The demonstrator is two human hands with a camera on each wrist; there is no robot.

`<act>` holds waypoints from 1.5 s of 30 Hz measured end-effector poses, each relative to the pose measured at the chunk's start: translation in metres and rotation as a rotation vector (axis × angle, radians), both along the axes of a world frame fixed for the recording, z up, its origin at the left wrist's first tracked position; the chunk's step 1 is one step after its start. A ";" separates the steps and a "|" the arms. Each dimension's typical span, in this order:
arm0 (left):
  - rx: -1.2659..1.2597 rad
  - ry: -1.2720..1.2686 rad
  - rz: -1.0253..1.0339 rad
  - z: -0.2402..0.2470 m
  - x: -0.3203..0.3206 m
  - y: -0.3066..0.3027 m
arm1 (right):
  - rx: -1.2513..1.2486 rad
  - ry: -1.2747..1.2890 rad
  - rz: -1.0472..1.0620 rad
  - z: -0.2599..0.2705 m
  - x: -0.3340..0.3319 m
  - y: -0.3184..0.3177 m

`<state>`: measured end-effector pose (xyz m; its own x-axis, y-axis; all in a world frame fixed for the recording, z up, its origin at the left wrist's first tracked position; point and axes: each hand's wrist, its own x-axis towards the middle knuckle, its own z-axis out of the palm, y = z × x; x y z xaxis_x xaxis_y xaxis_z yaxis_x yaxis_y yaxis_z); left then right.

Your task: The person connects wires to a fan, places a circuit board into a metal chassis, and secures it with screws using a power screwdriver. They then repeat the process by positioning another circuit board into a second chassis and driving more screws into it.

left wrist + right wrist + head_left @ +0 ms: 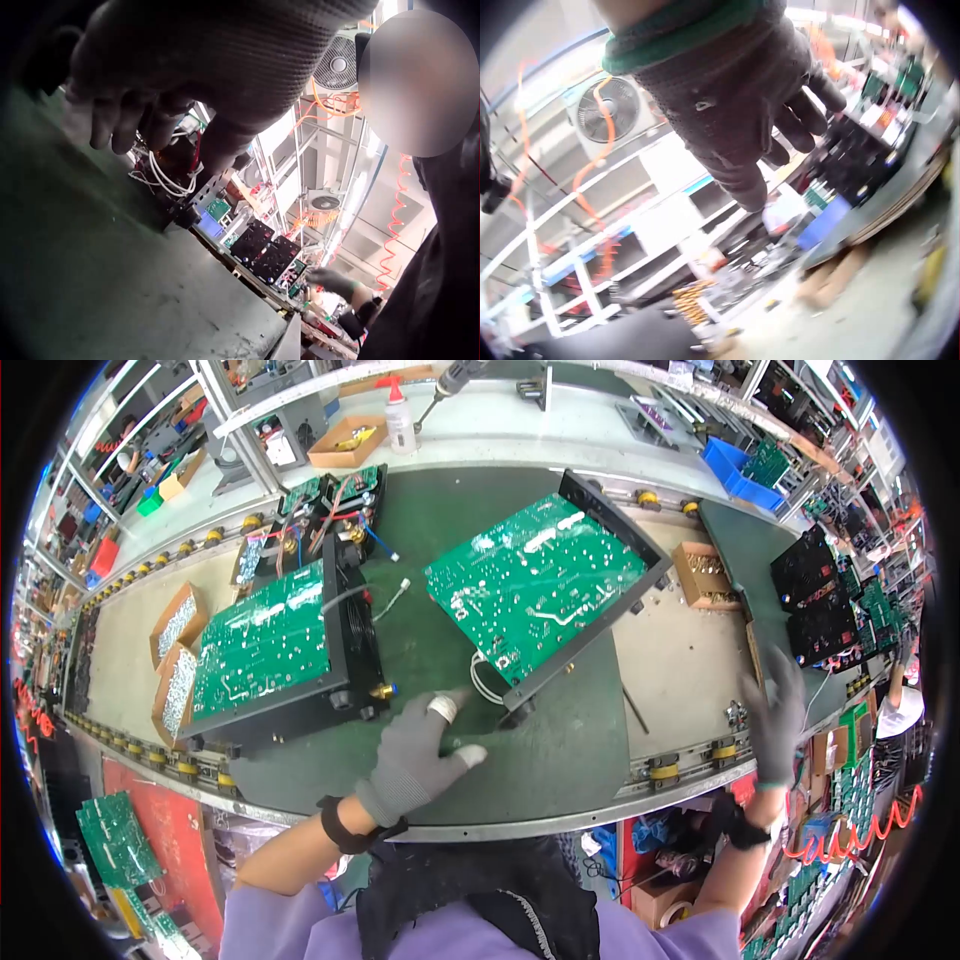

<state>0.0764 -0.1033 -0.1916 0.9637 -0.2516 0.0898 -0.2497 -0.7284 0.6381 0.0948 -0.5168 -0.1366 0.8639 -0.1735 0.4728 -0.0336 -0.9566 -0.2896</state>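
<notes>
My left hand (415,755), in a grey glove with pale fingertips, is over the green work mat (540,790), near the front corner of a black chassis carrying a green circuit board (545,580). Its fingers hang loosely bent with nothing in them in the left wrist view, beside white cables (169,172). Farther left stands a second chassis with a green circuit board (265,645). Blurred in the head view, my right hand (777,720) is off to the right with fingers extended. In the right wrist view that gloved hand (727,112) holds nothing, and black units (855,157) appear beyond its fingers.
Boxes of small parts (178,622) flank the left chassis. Another parts box (706,575) lies right of the middle one. Black units (815,595) stand on the right-hand board. A rod (635,710) lies near the mat's right edge. Rollers (663,768) line the front rail.
</notes>
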 end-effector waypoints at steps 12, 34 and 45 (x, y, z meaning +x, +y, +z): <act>0.055 -0.176 -0.104 -0.021 0.010 -0.038 | -0.298 0.311 0.296 0.005 0.254 0.144; 0.420 0.090 -0.639 -0.021 -0.003 0.012 | 0.754 -0.168 0.395 0.025 0.092 0.086; 0.318 0.134 -0.579 0.006 -0.006 -0.014 | 0.378 0.223 0.921 0.016 0.109 0.312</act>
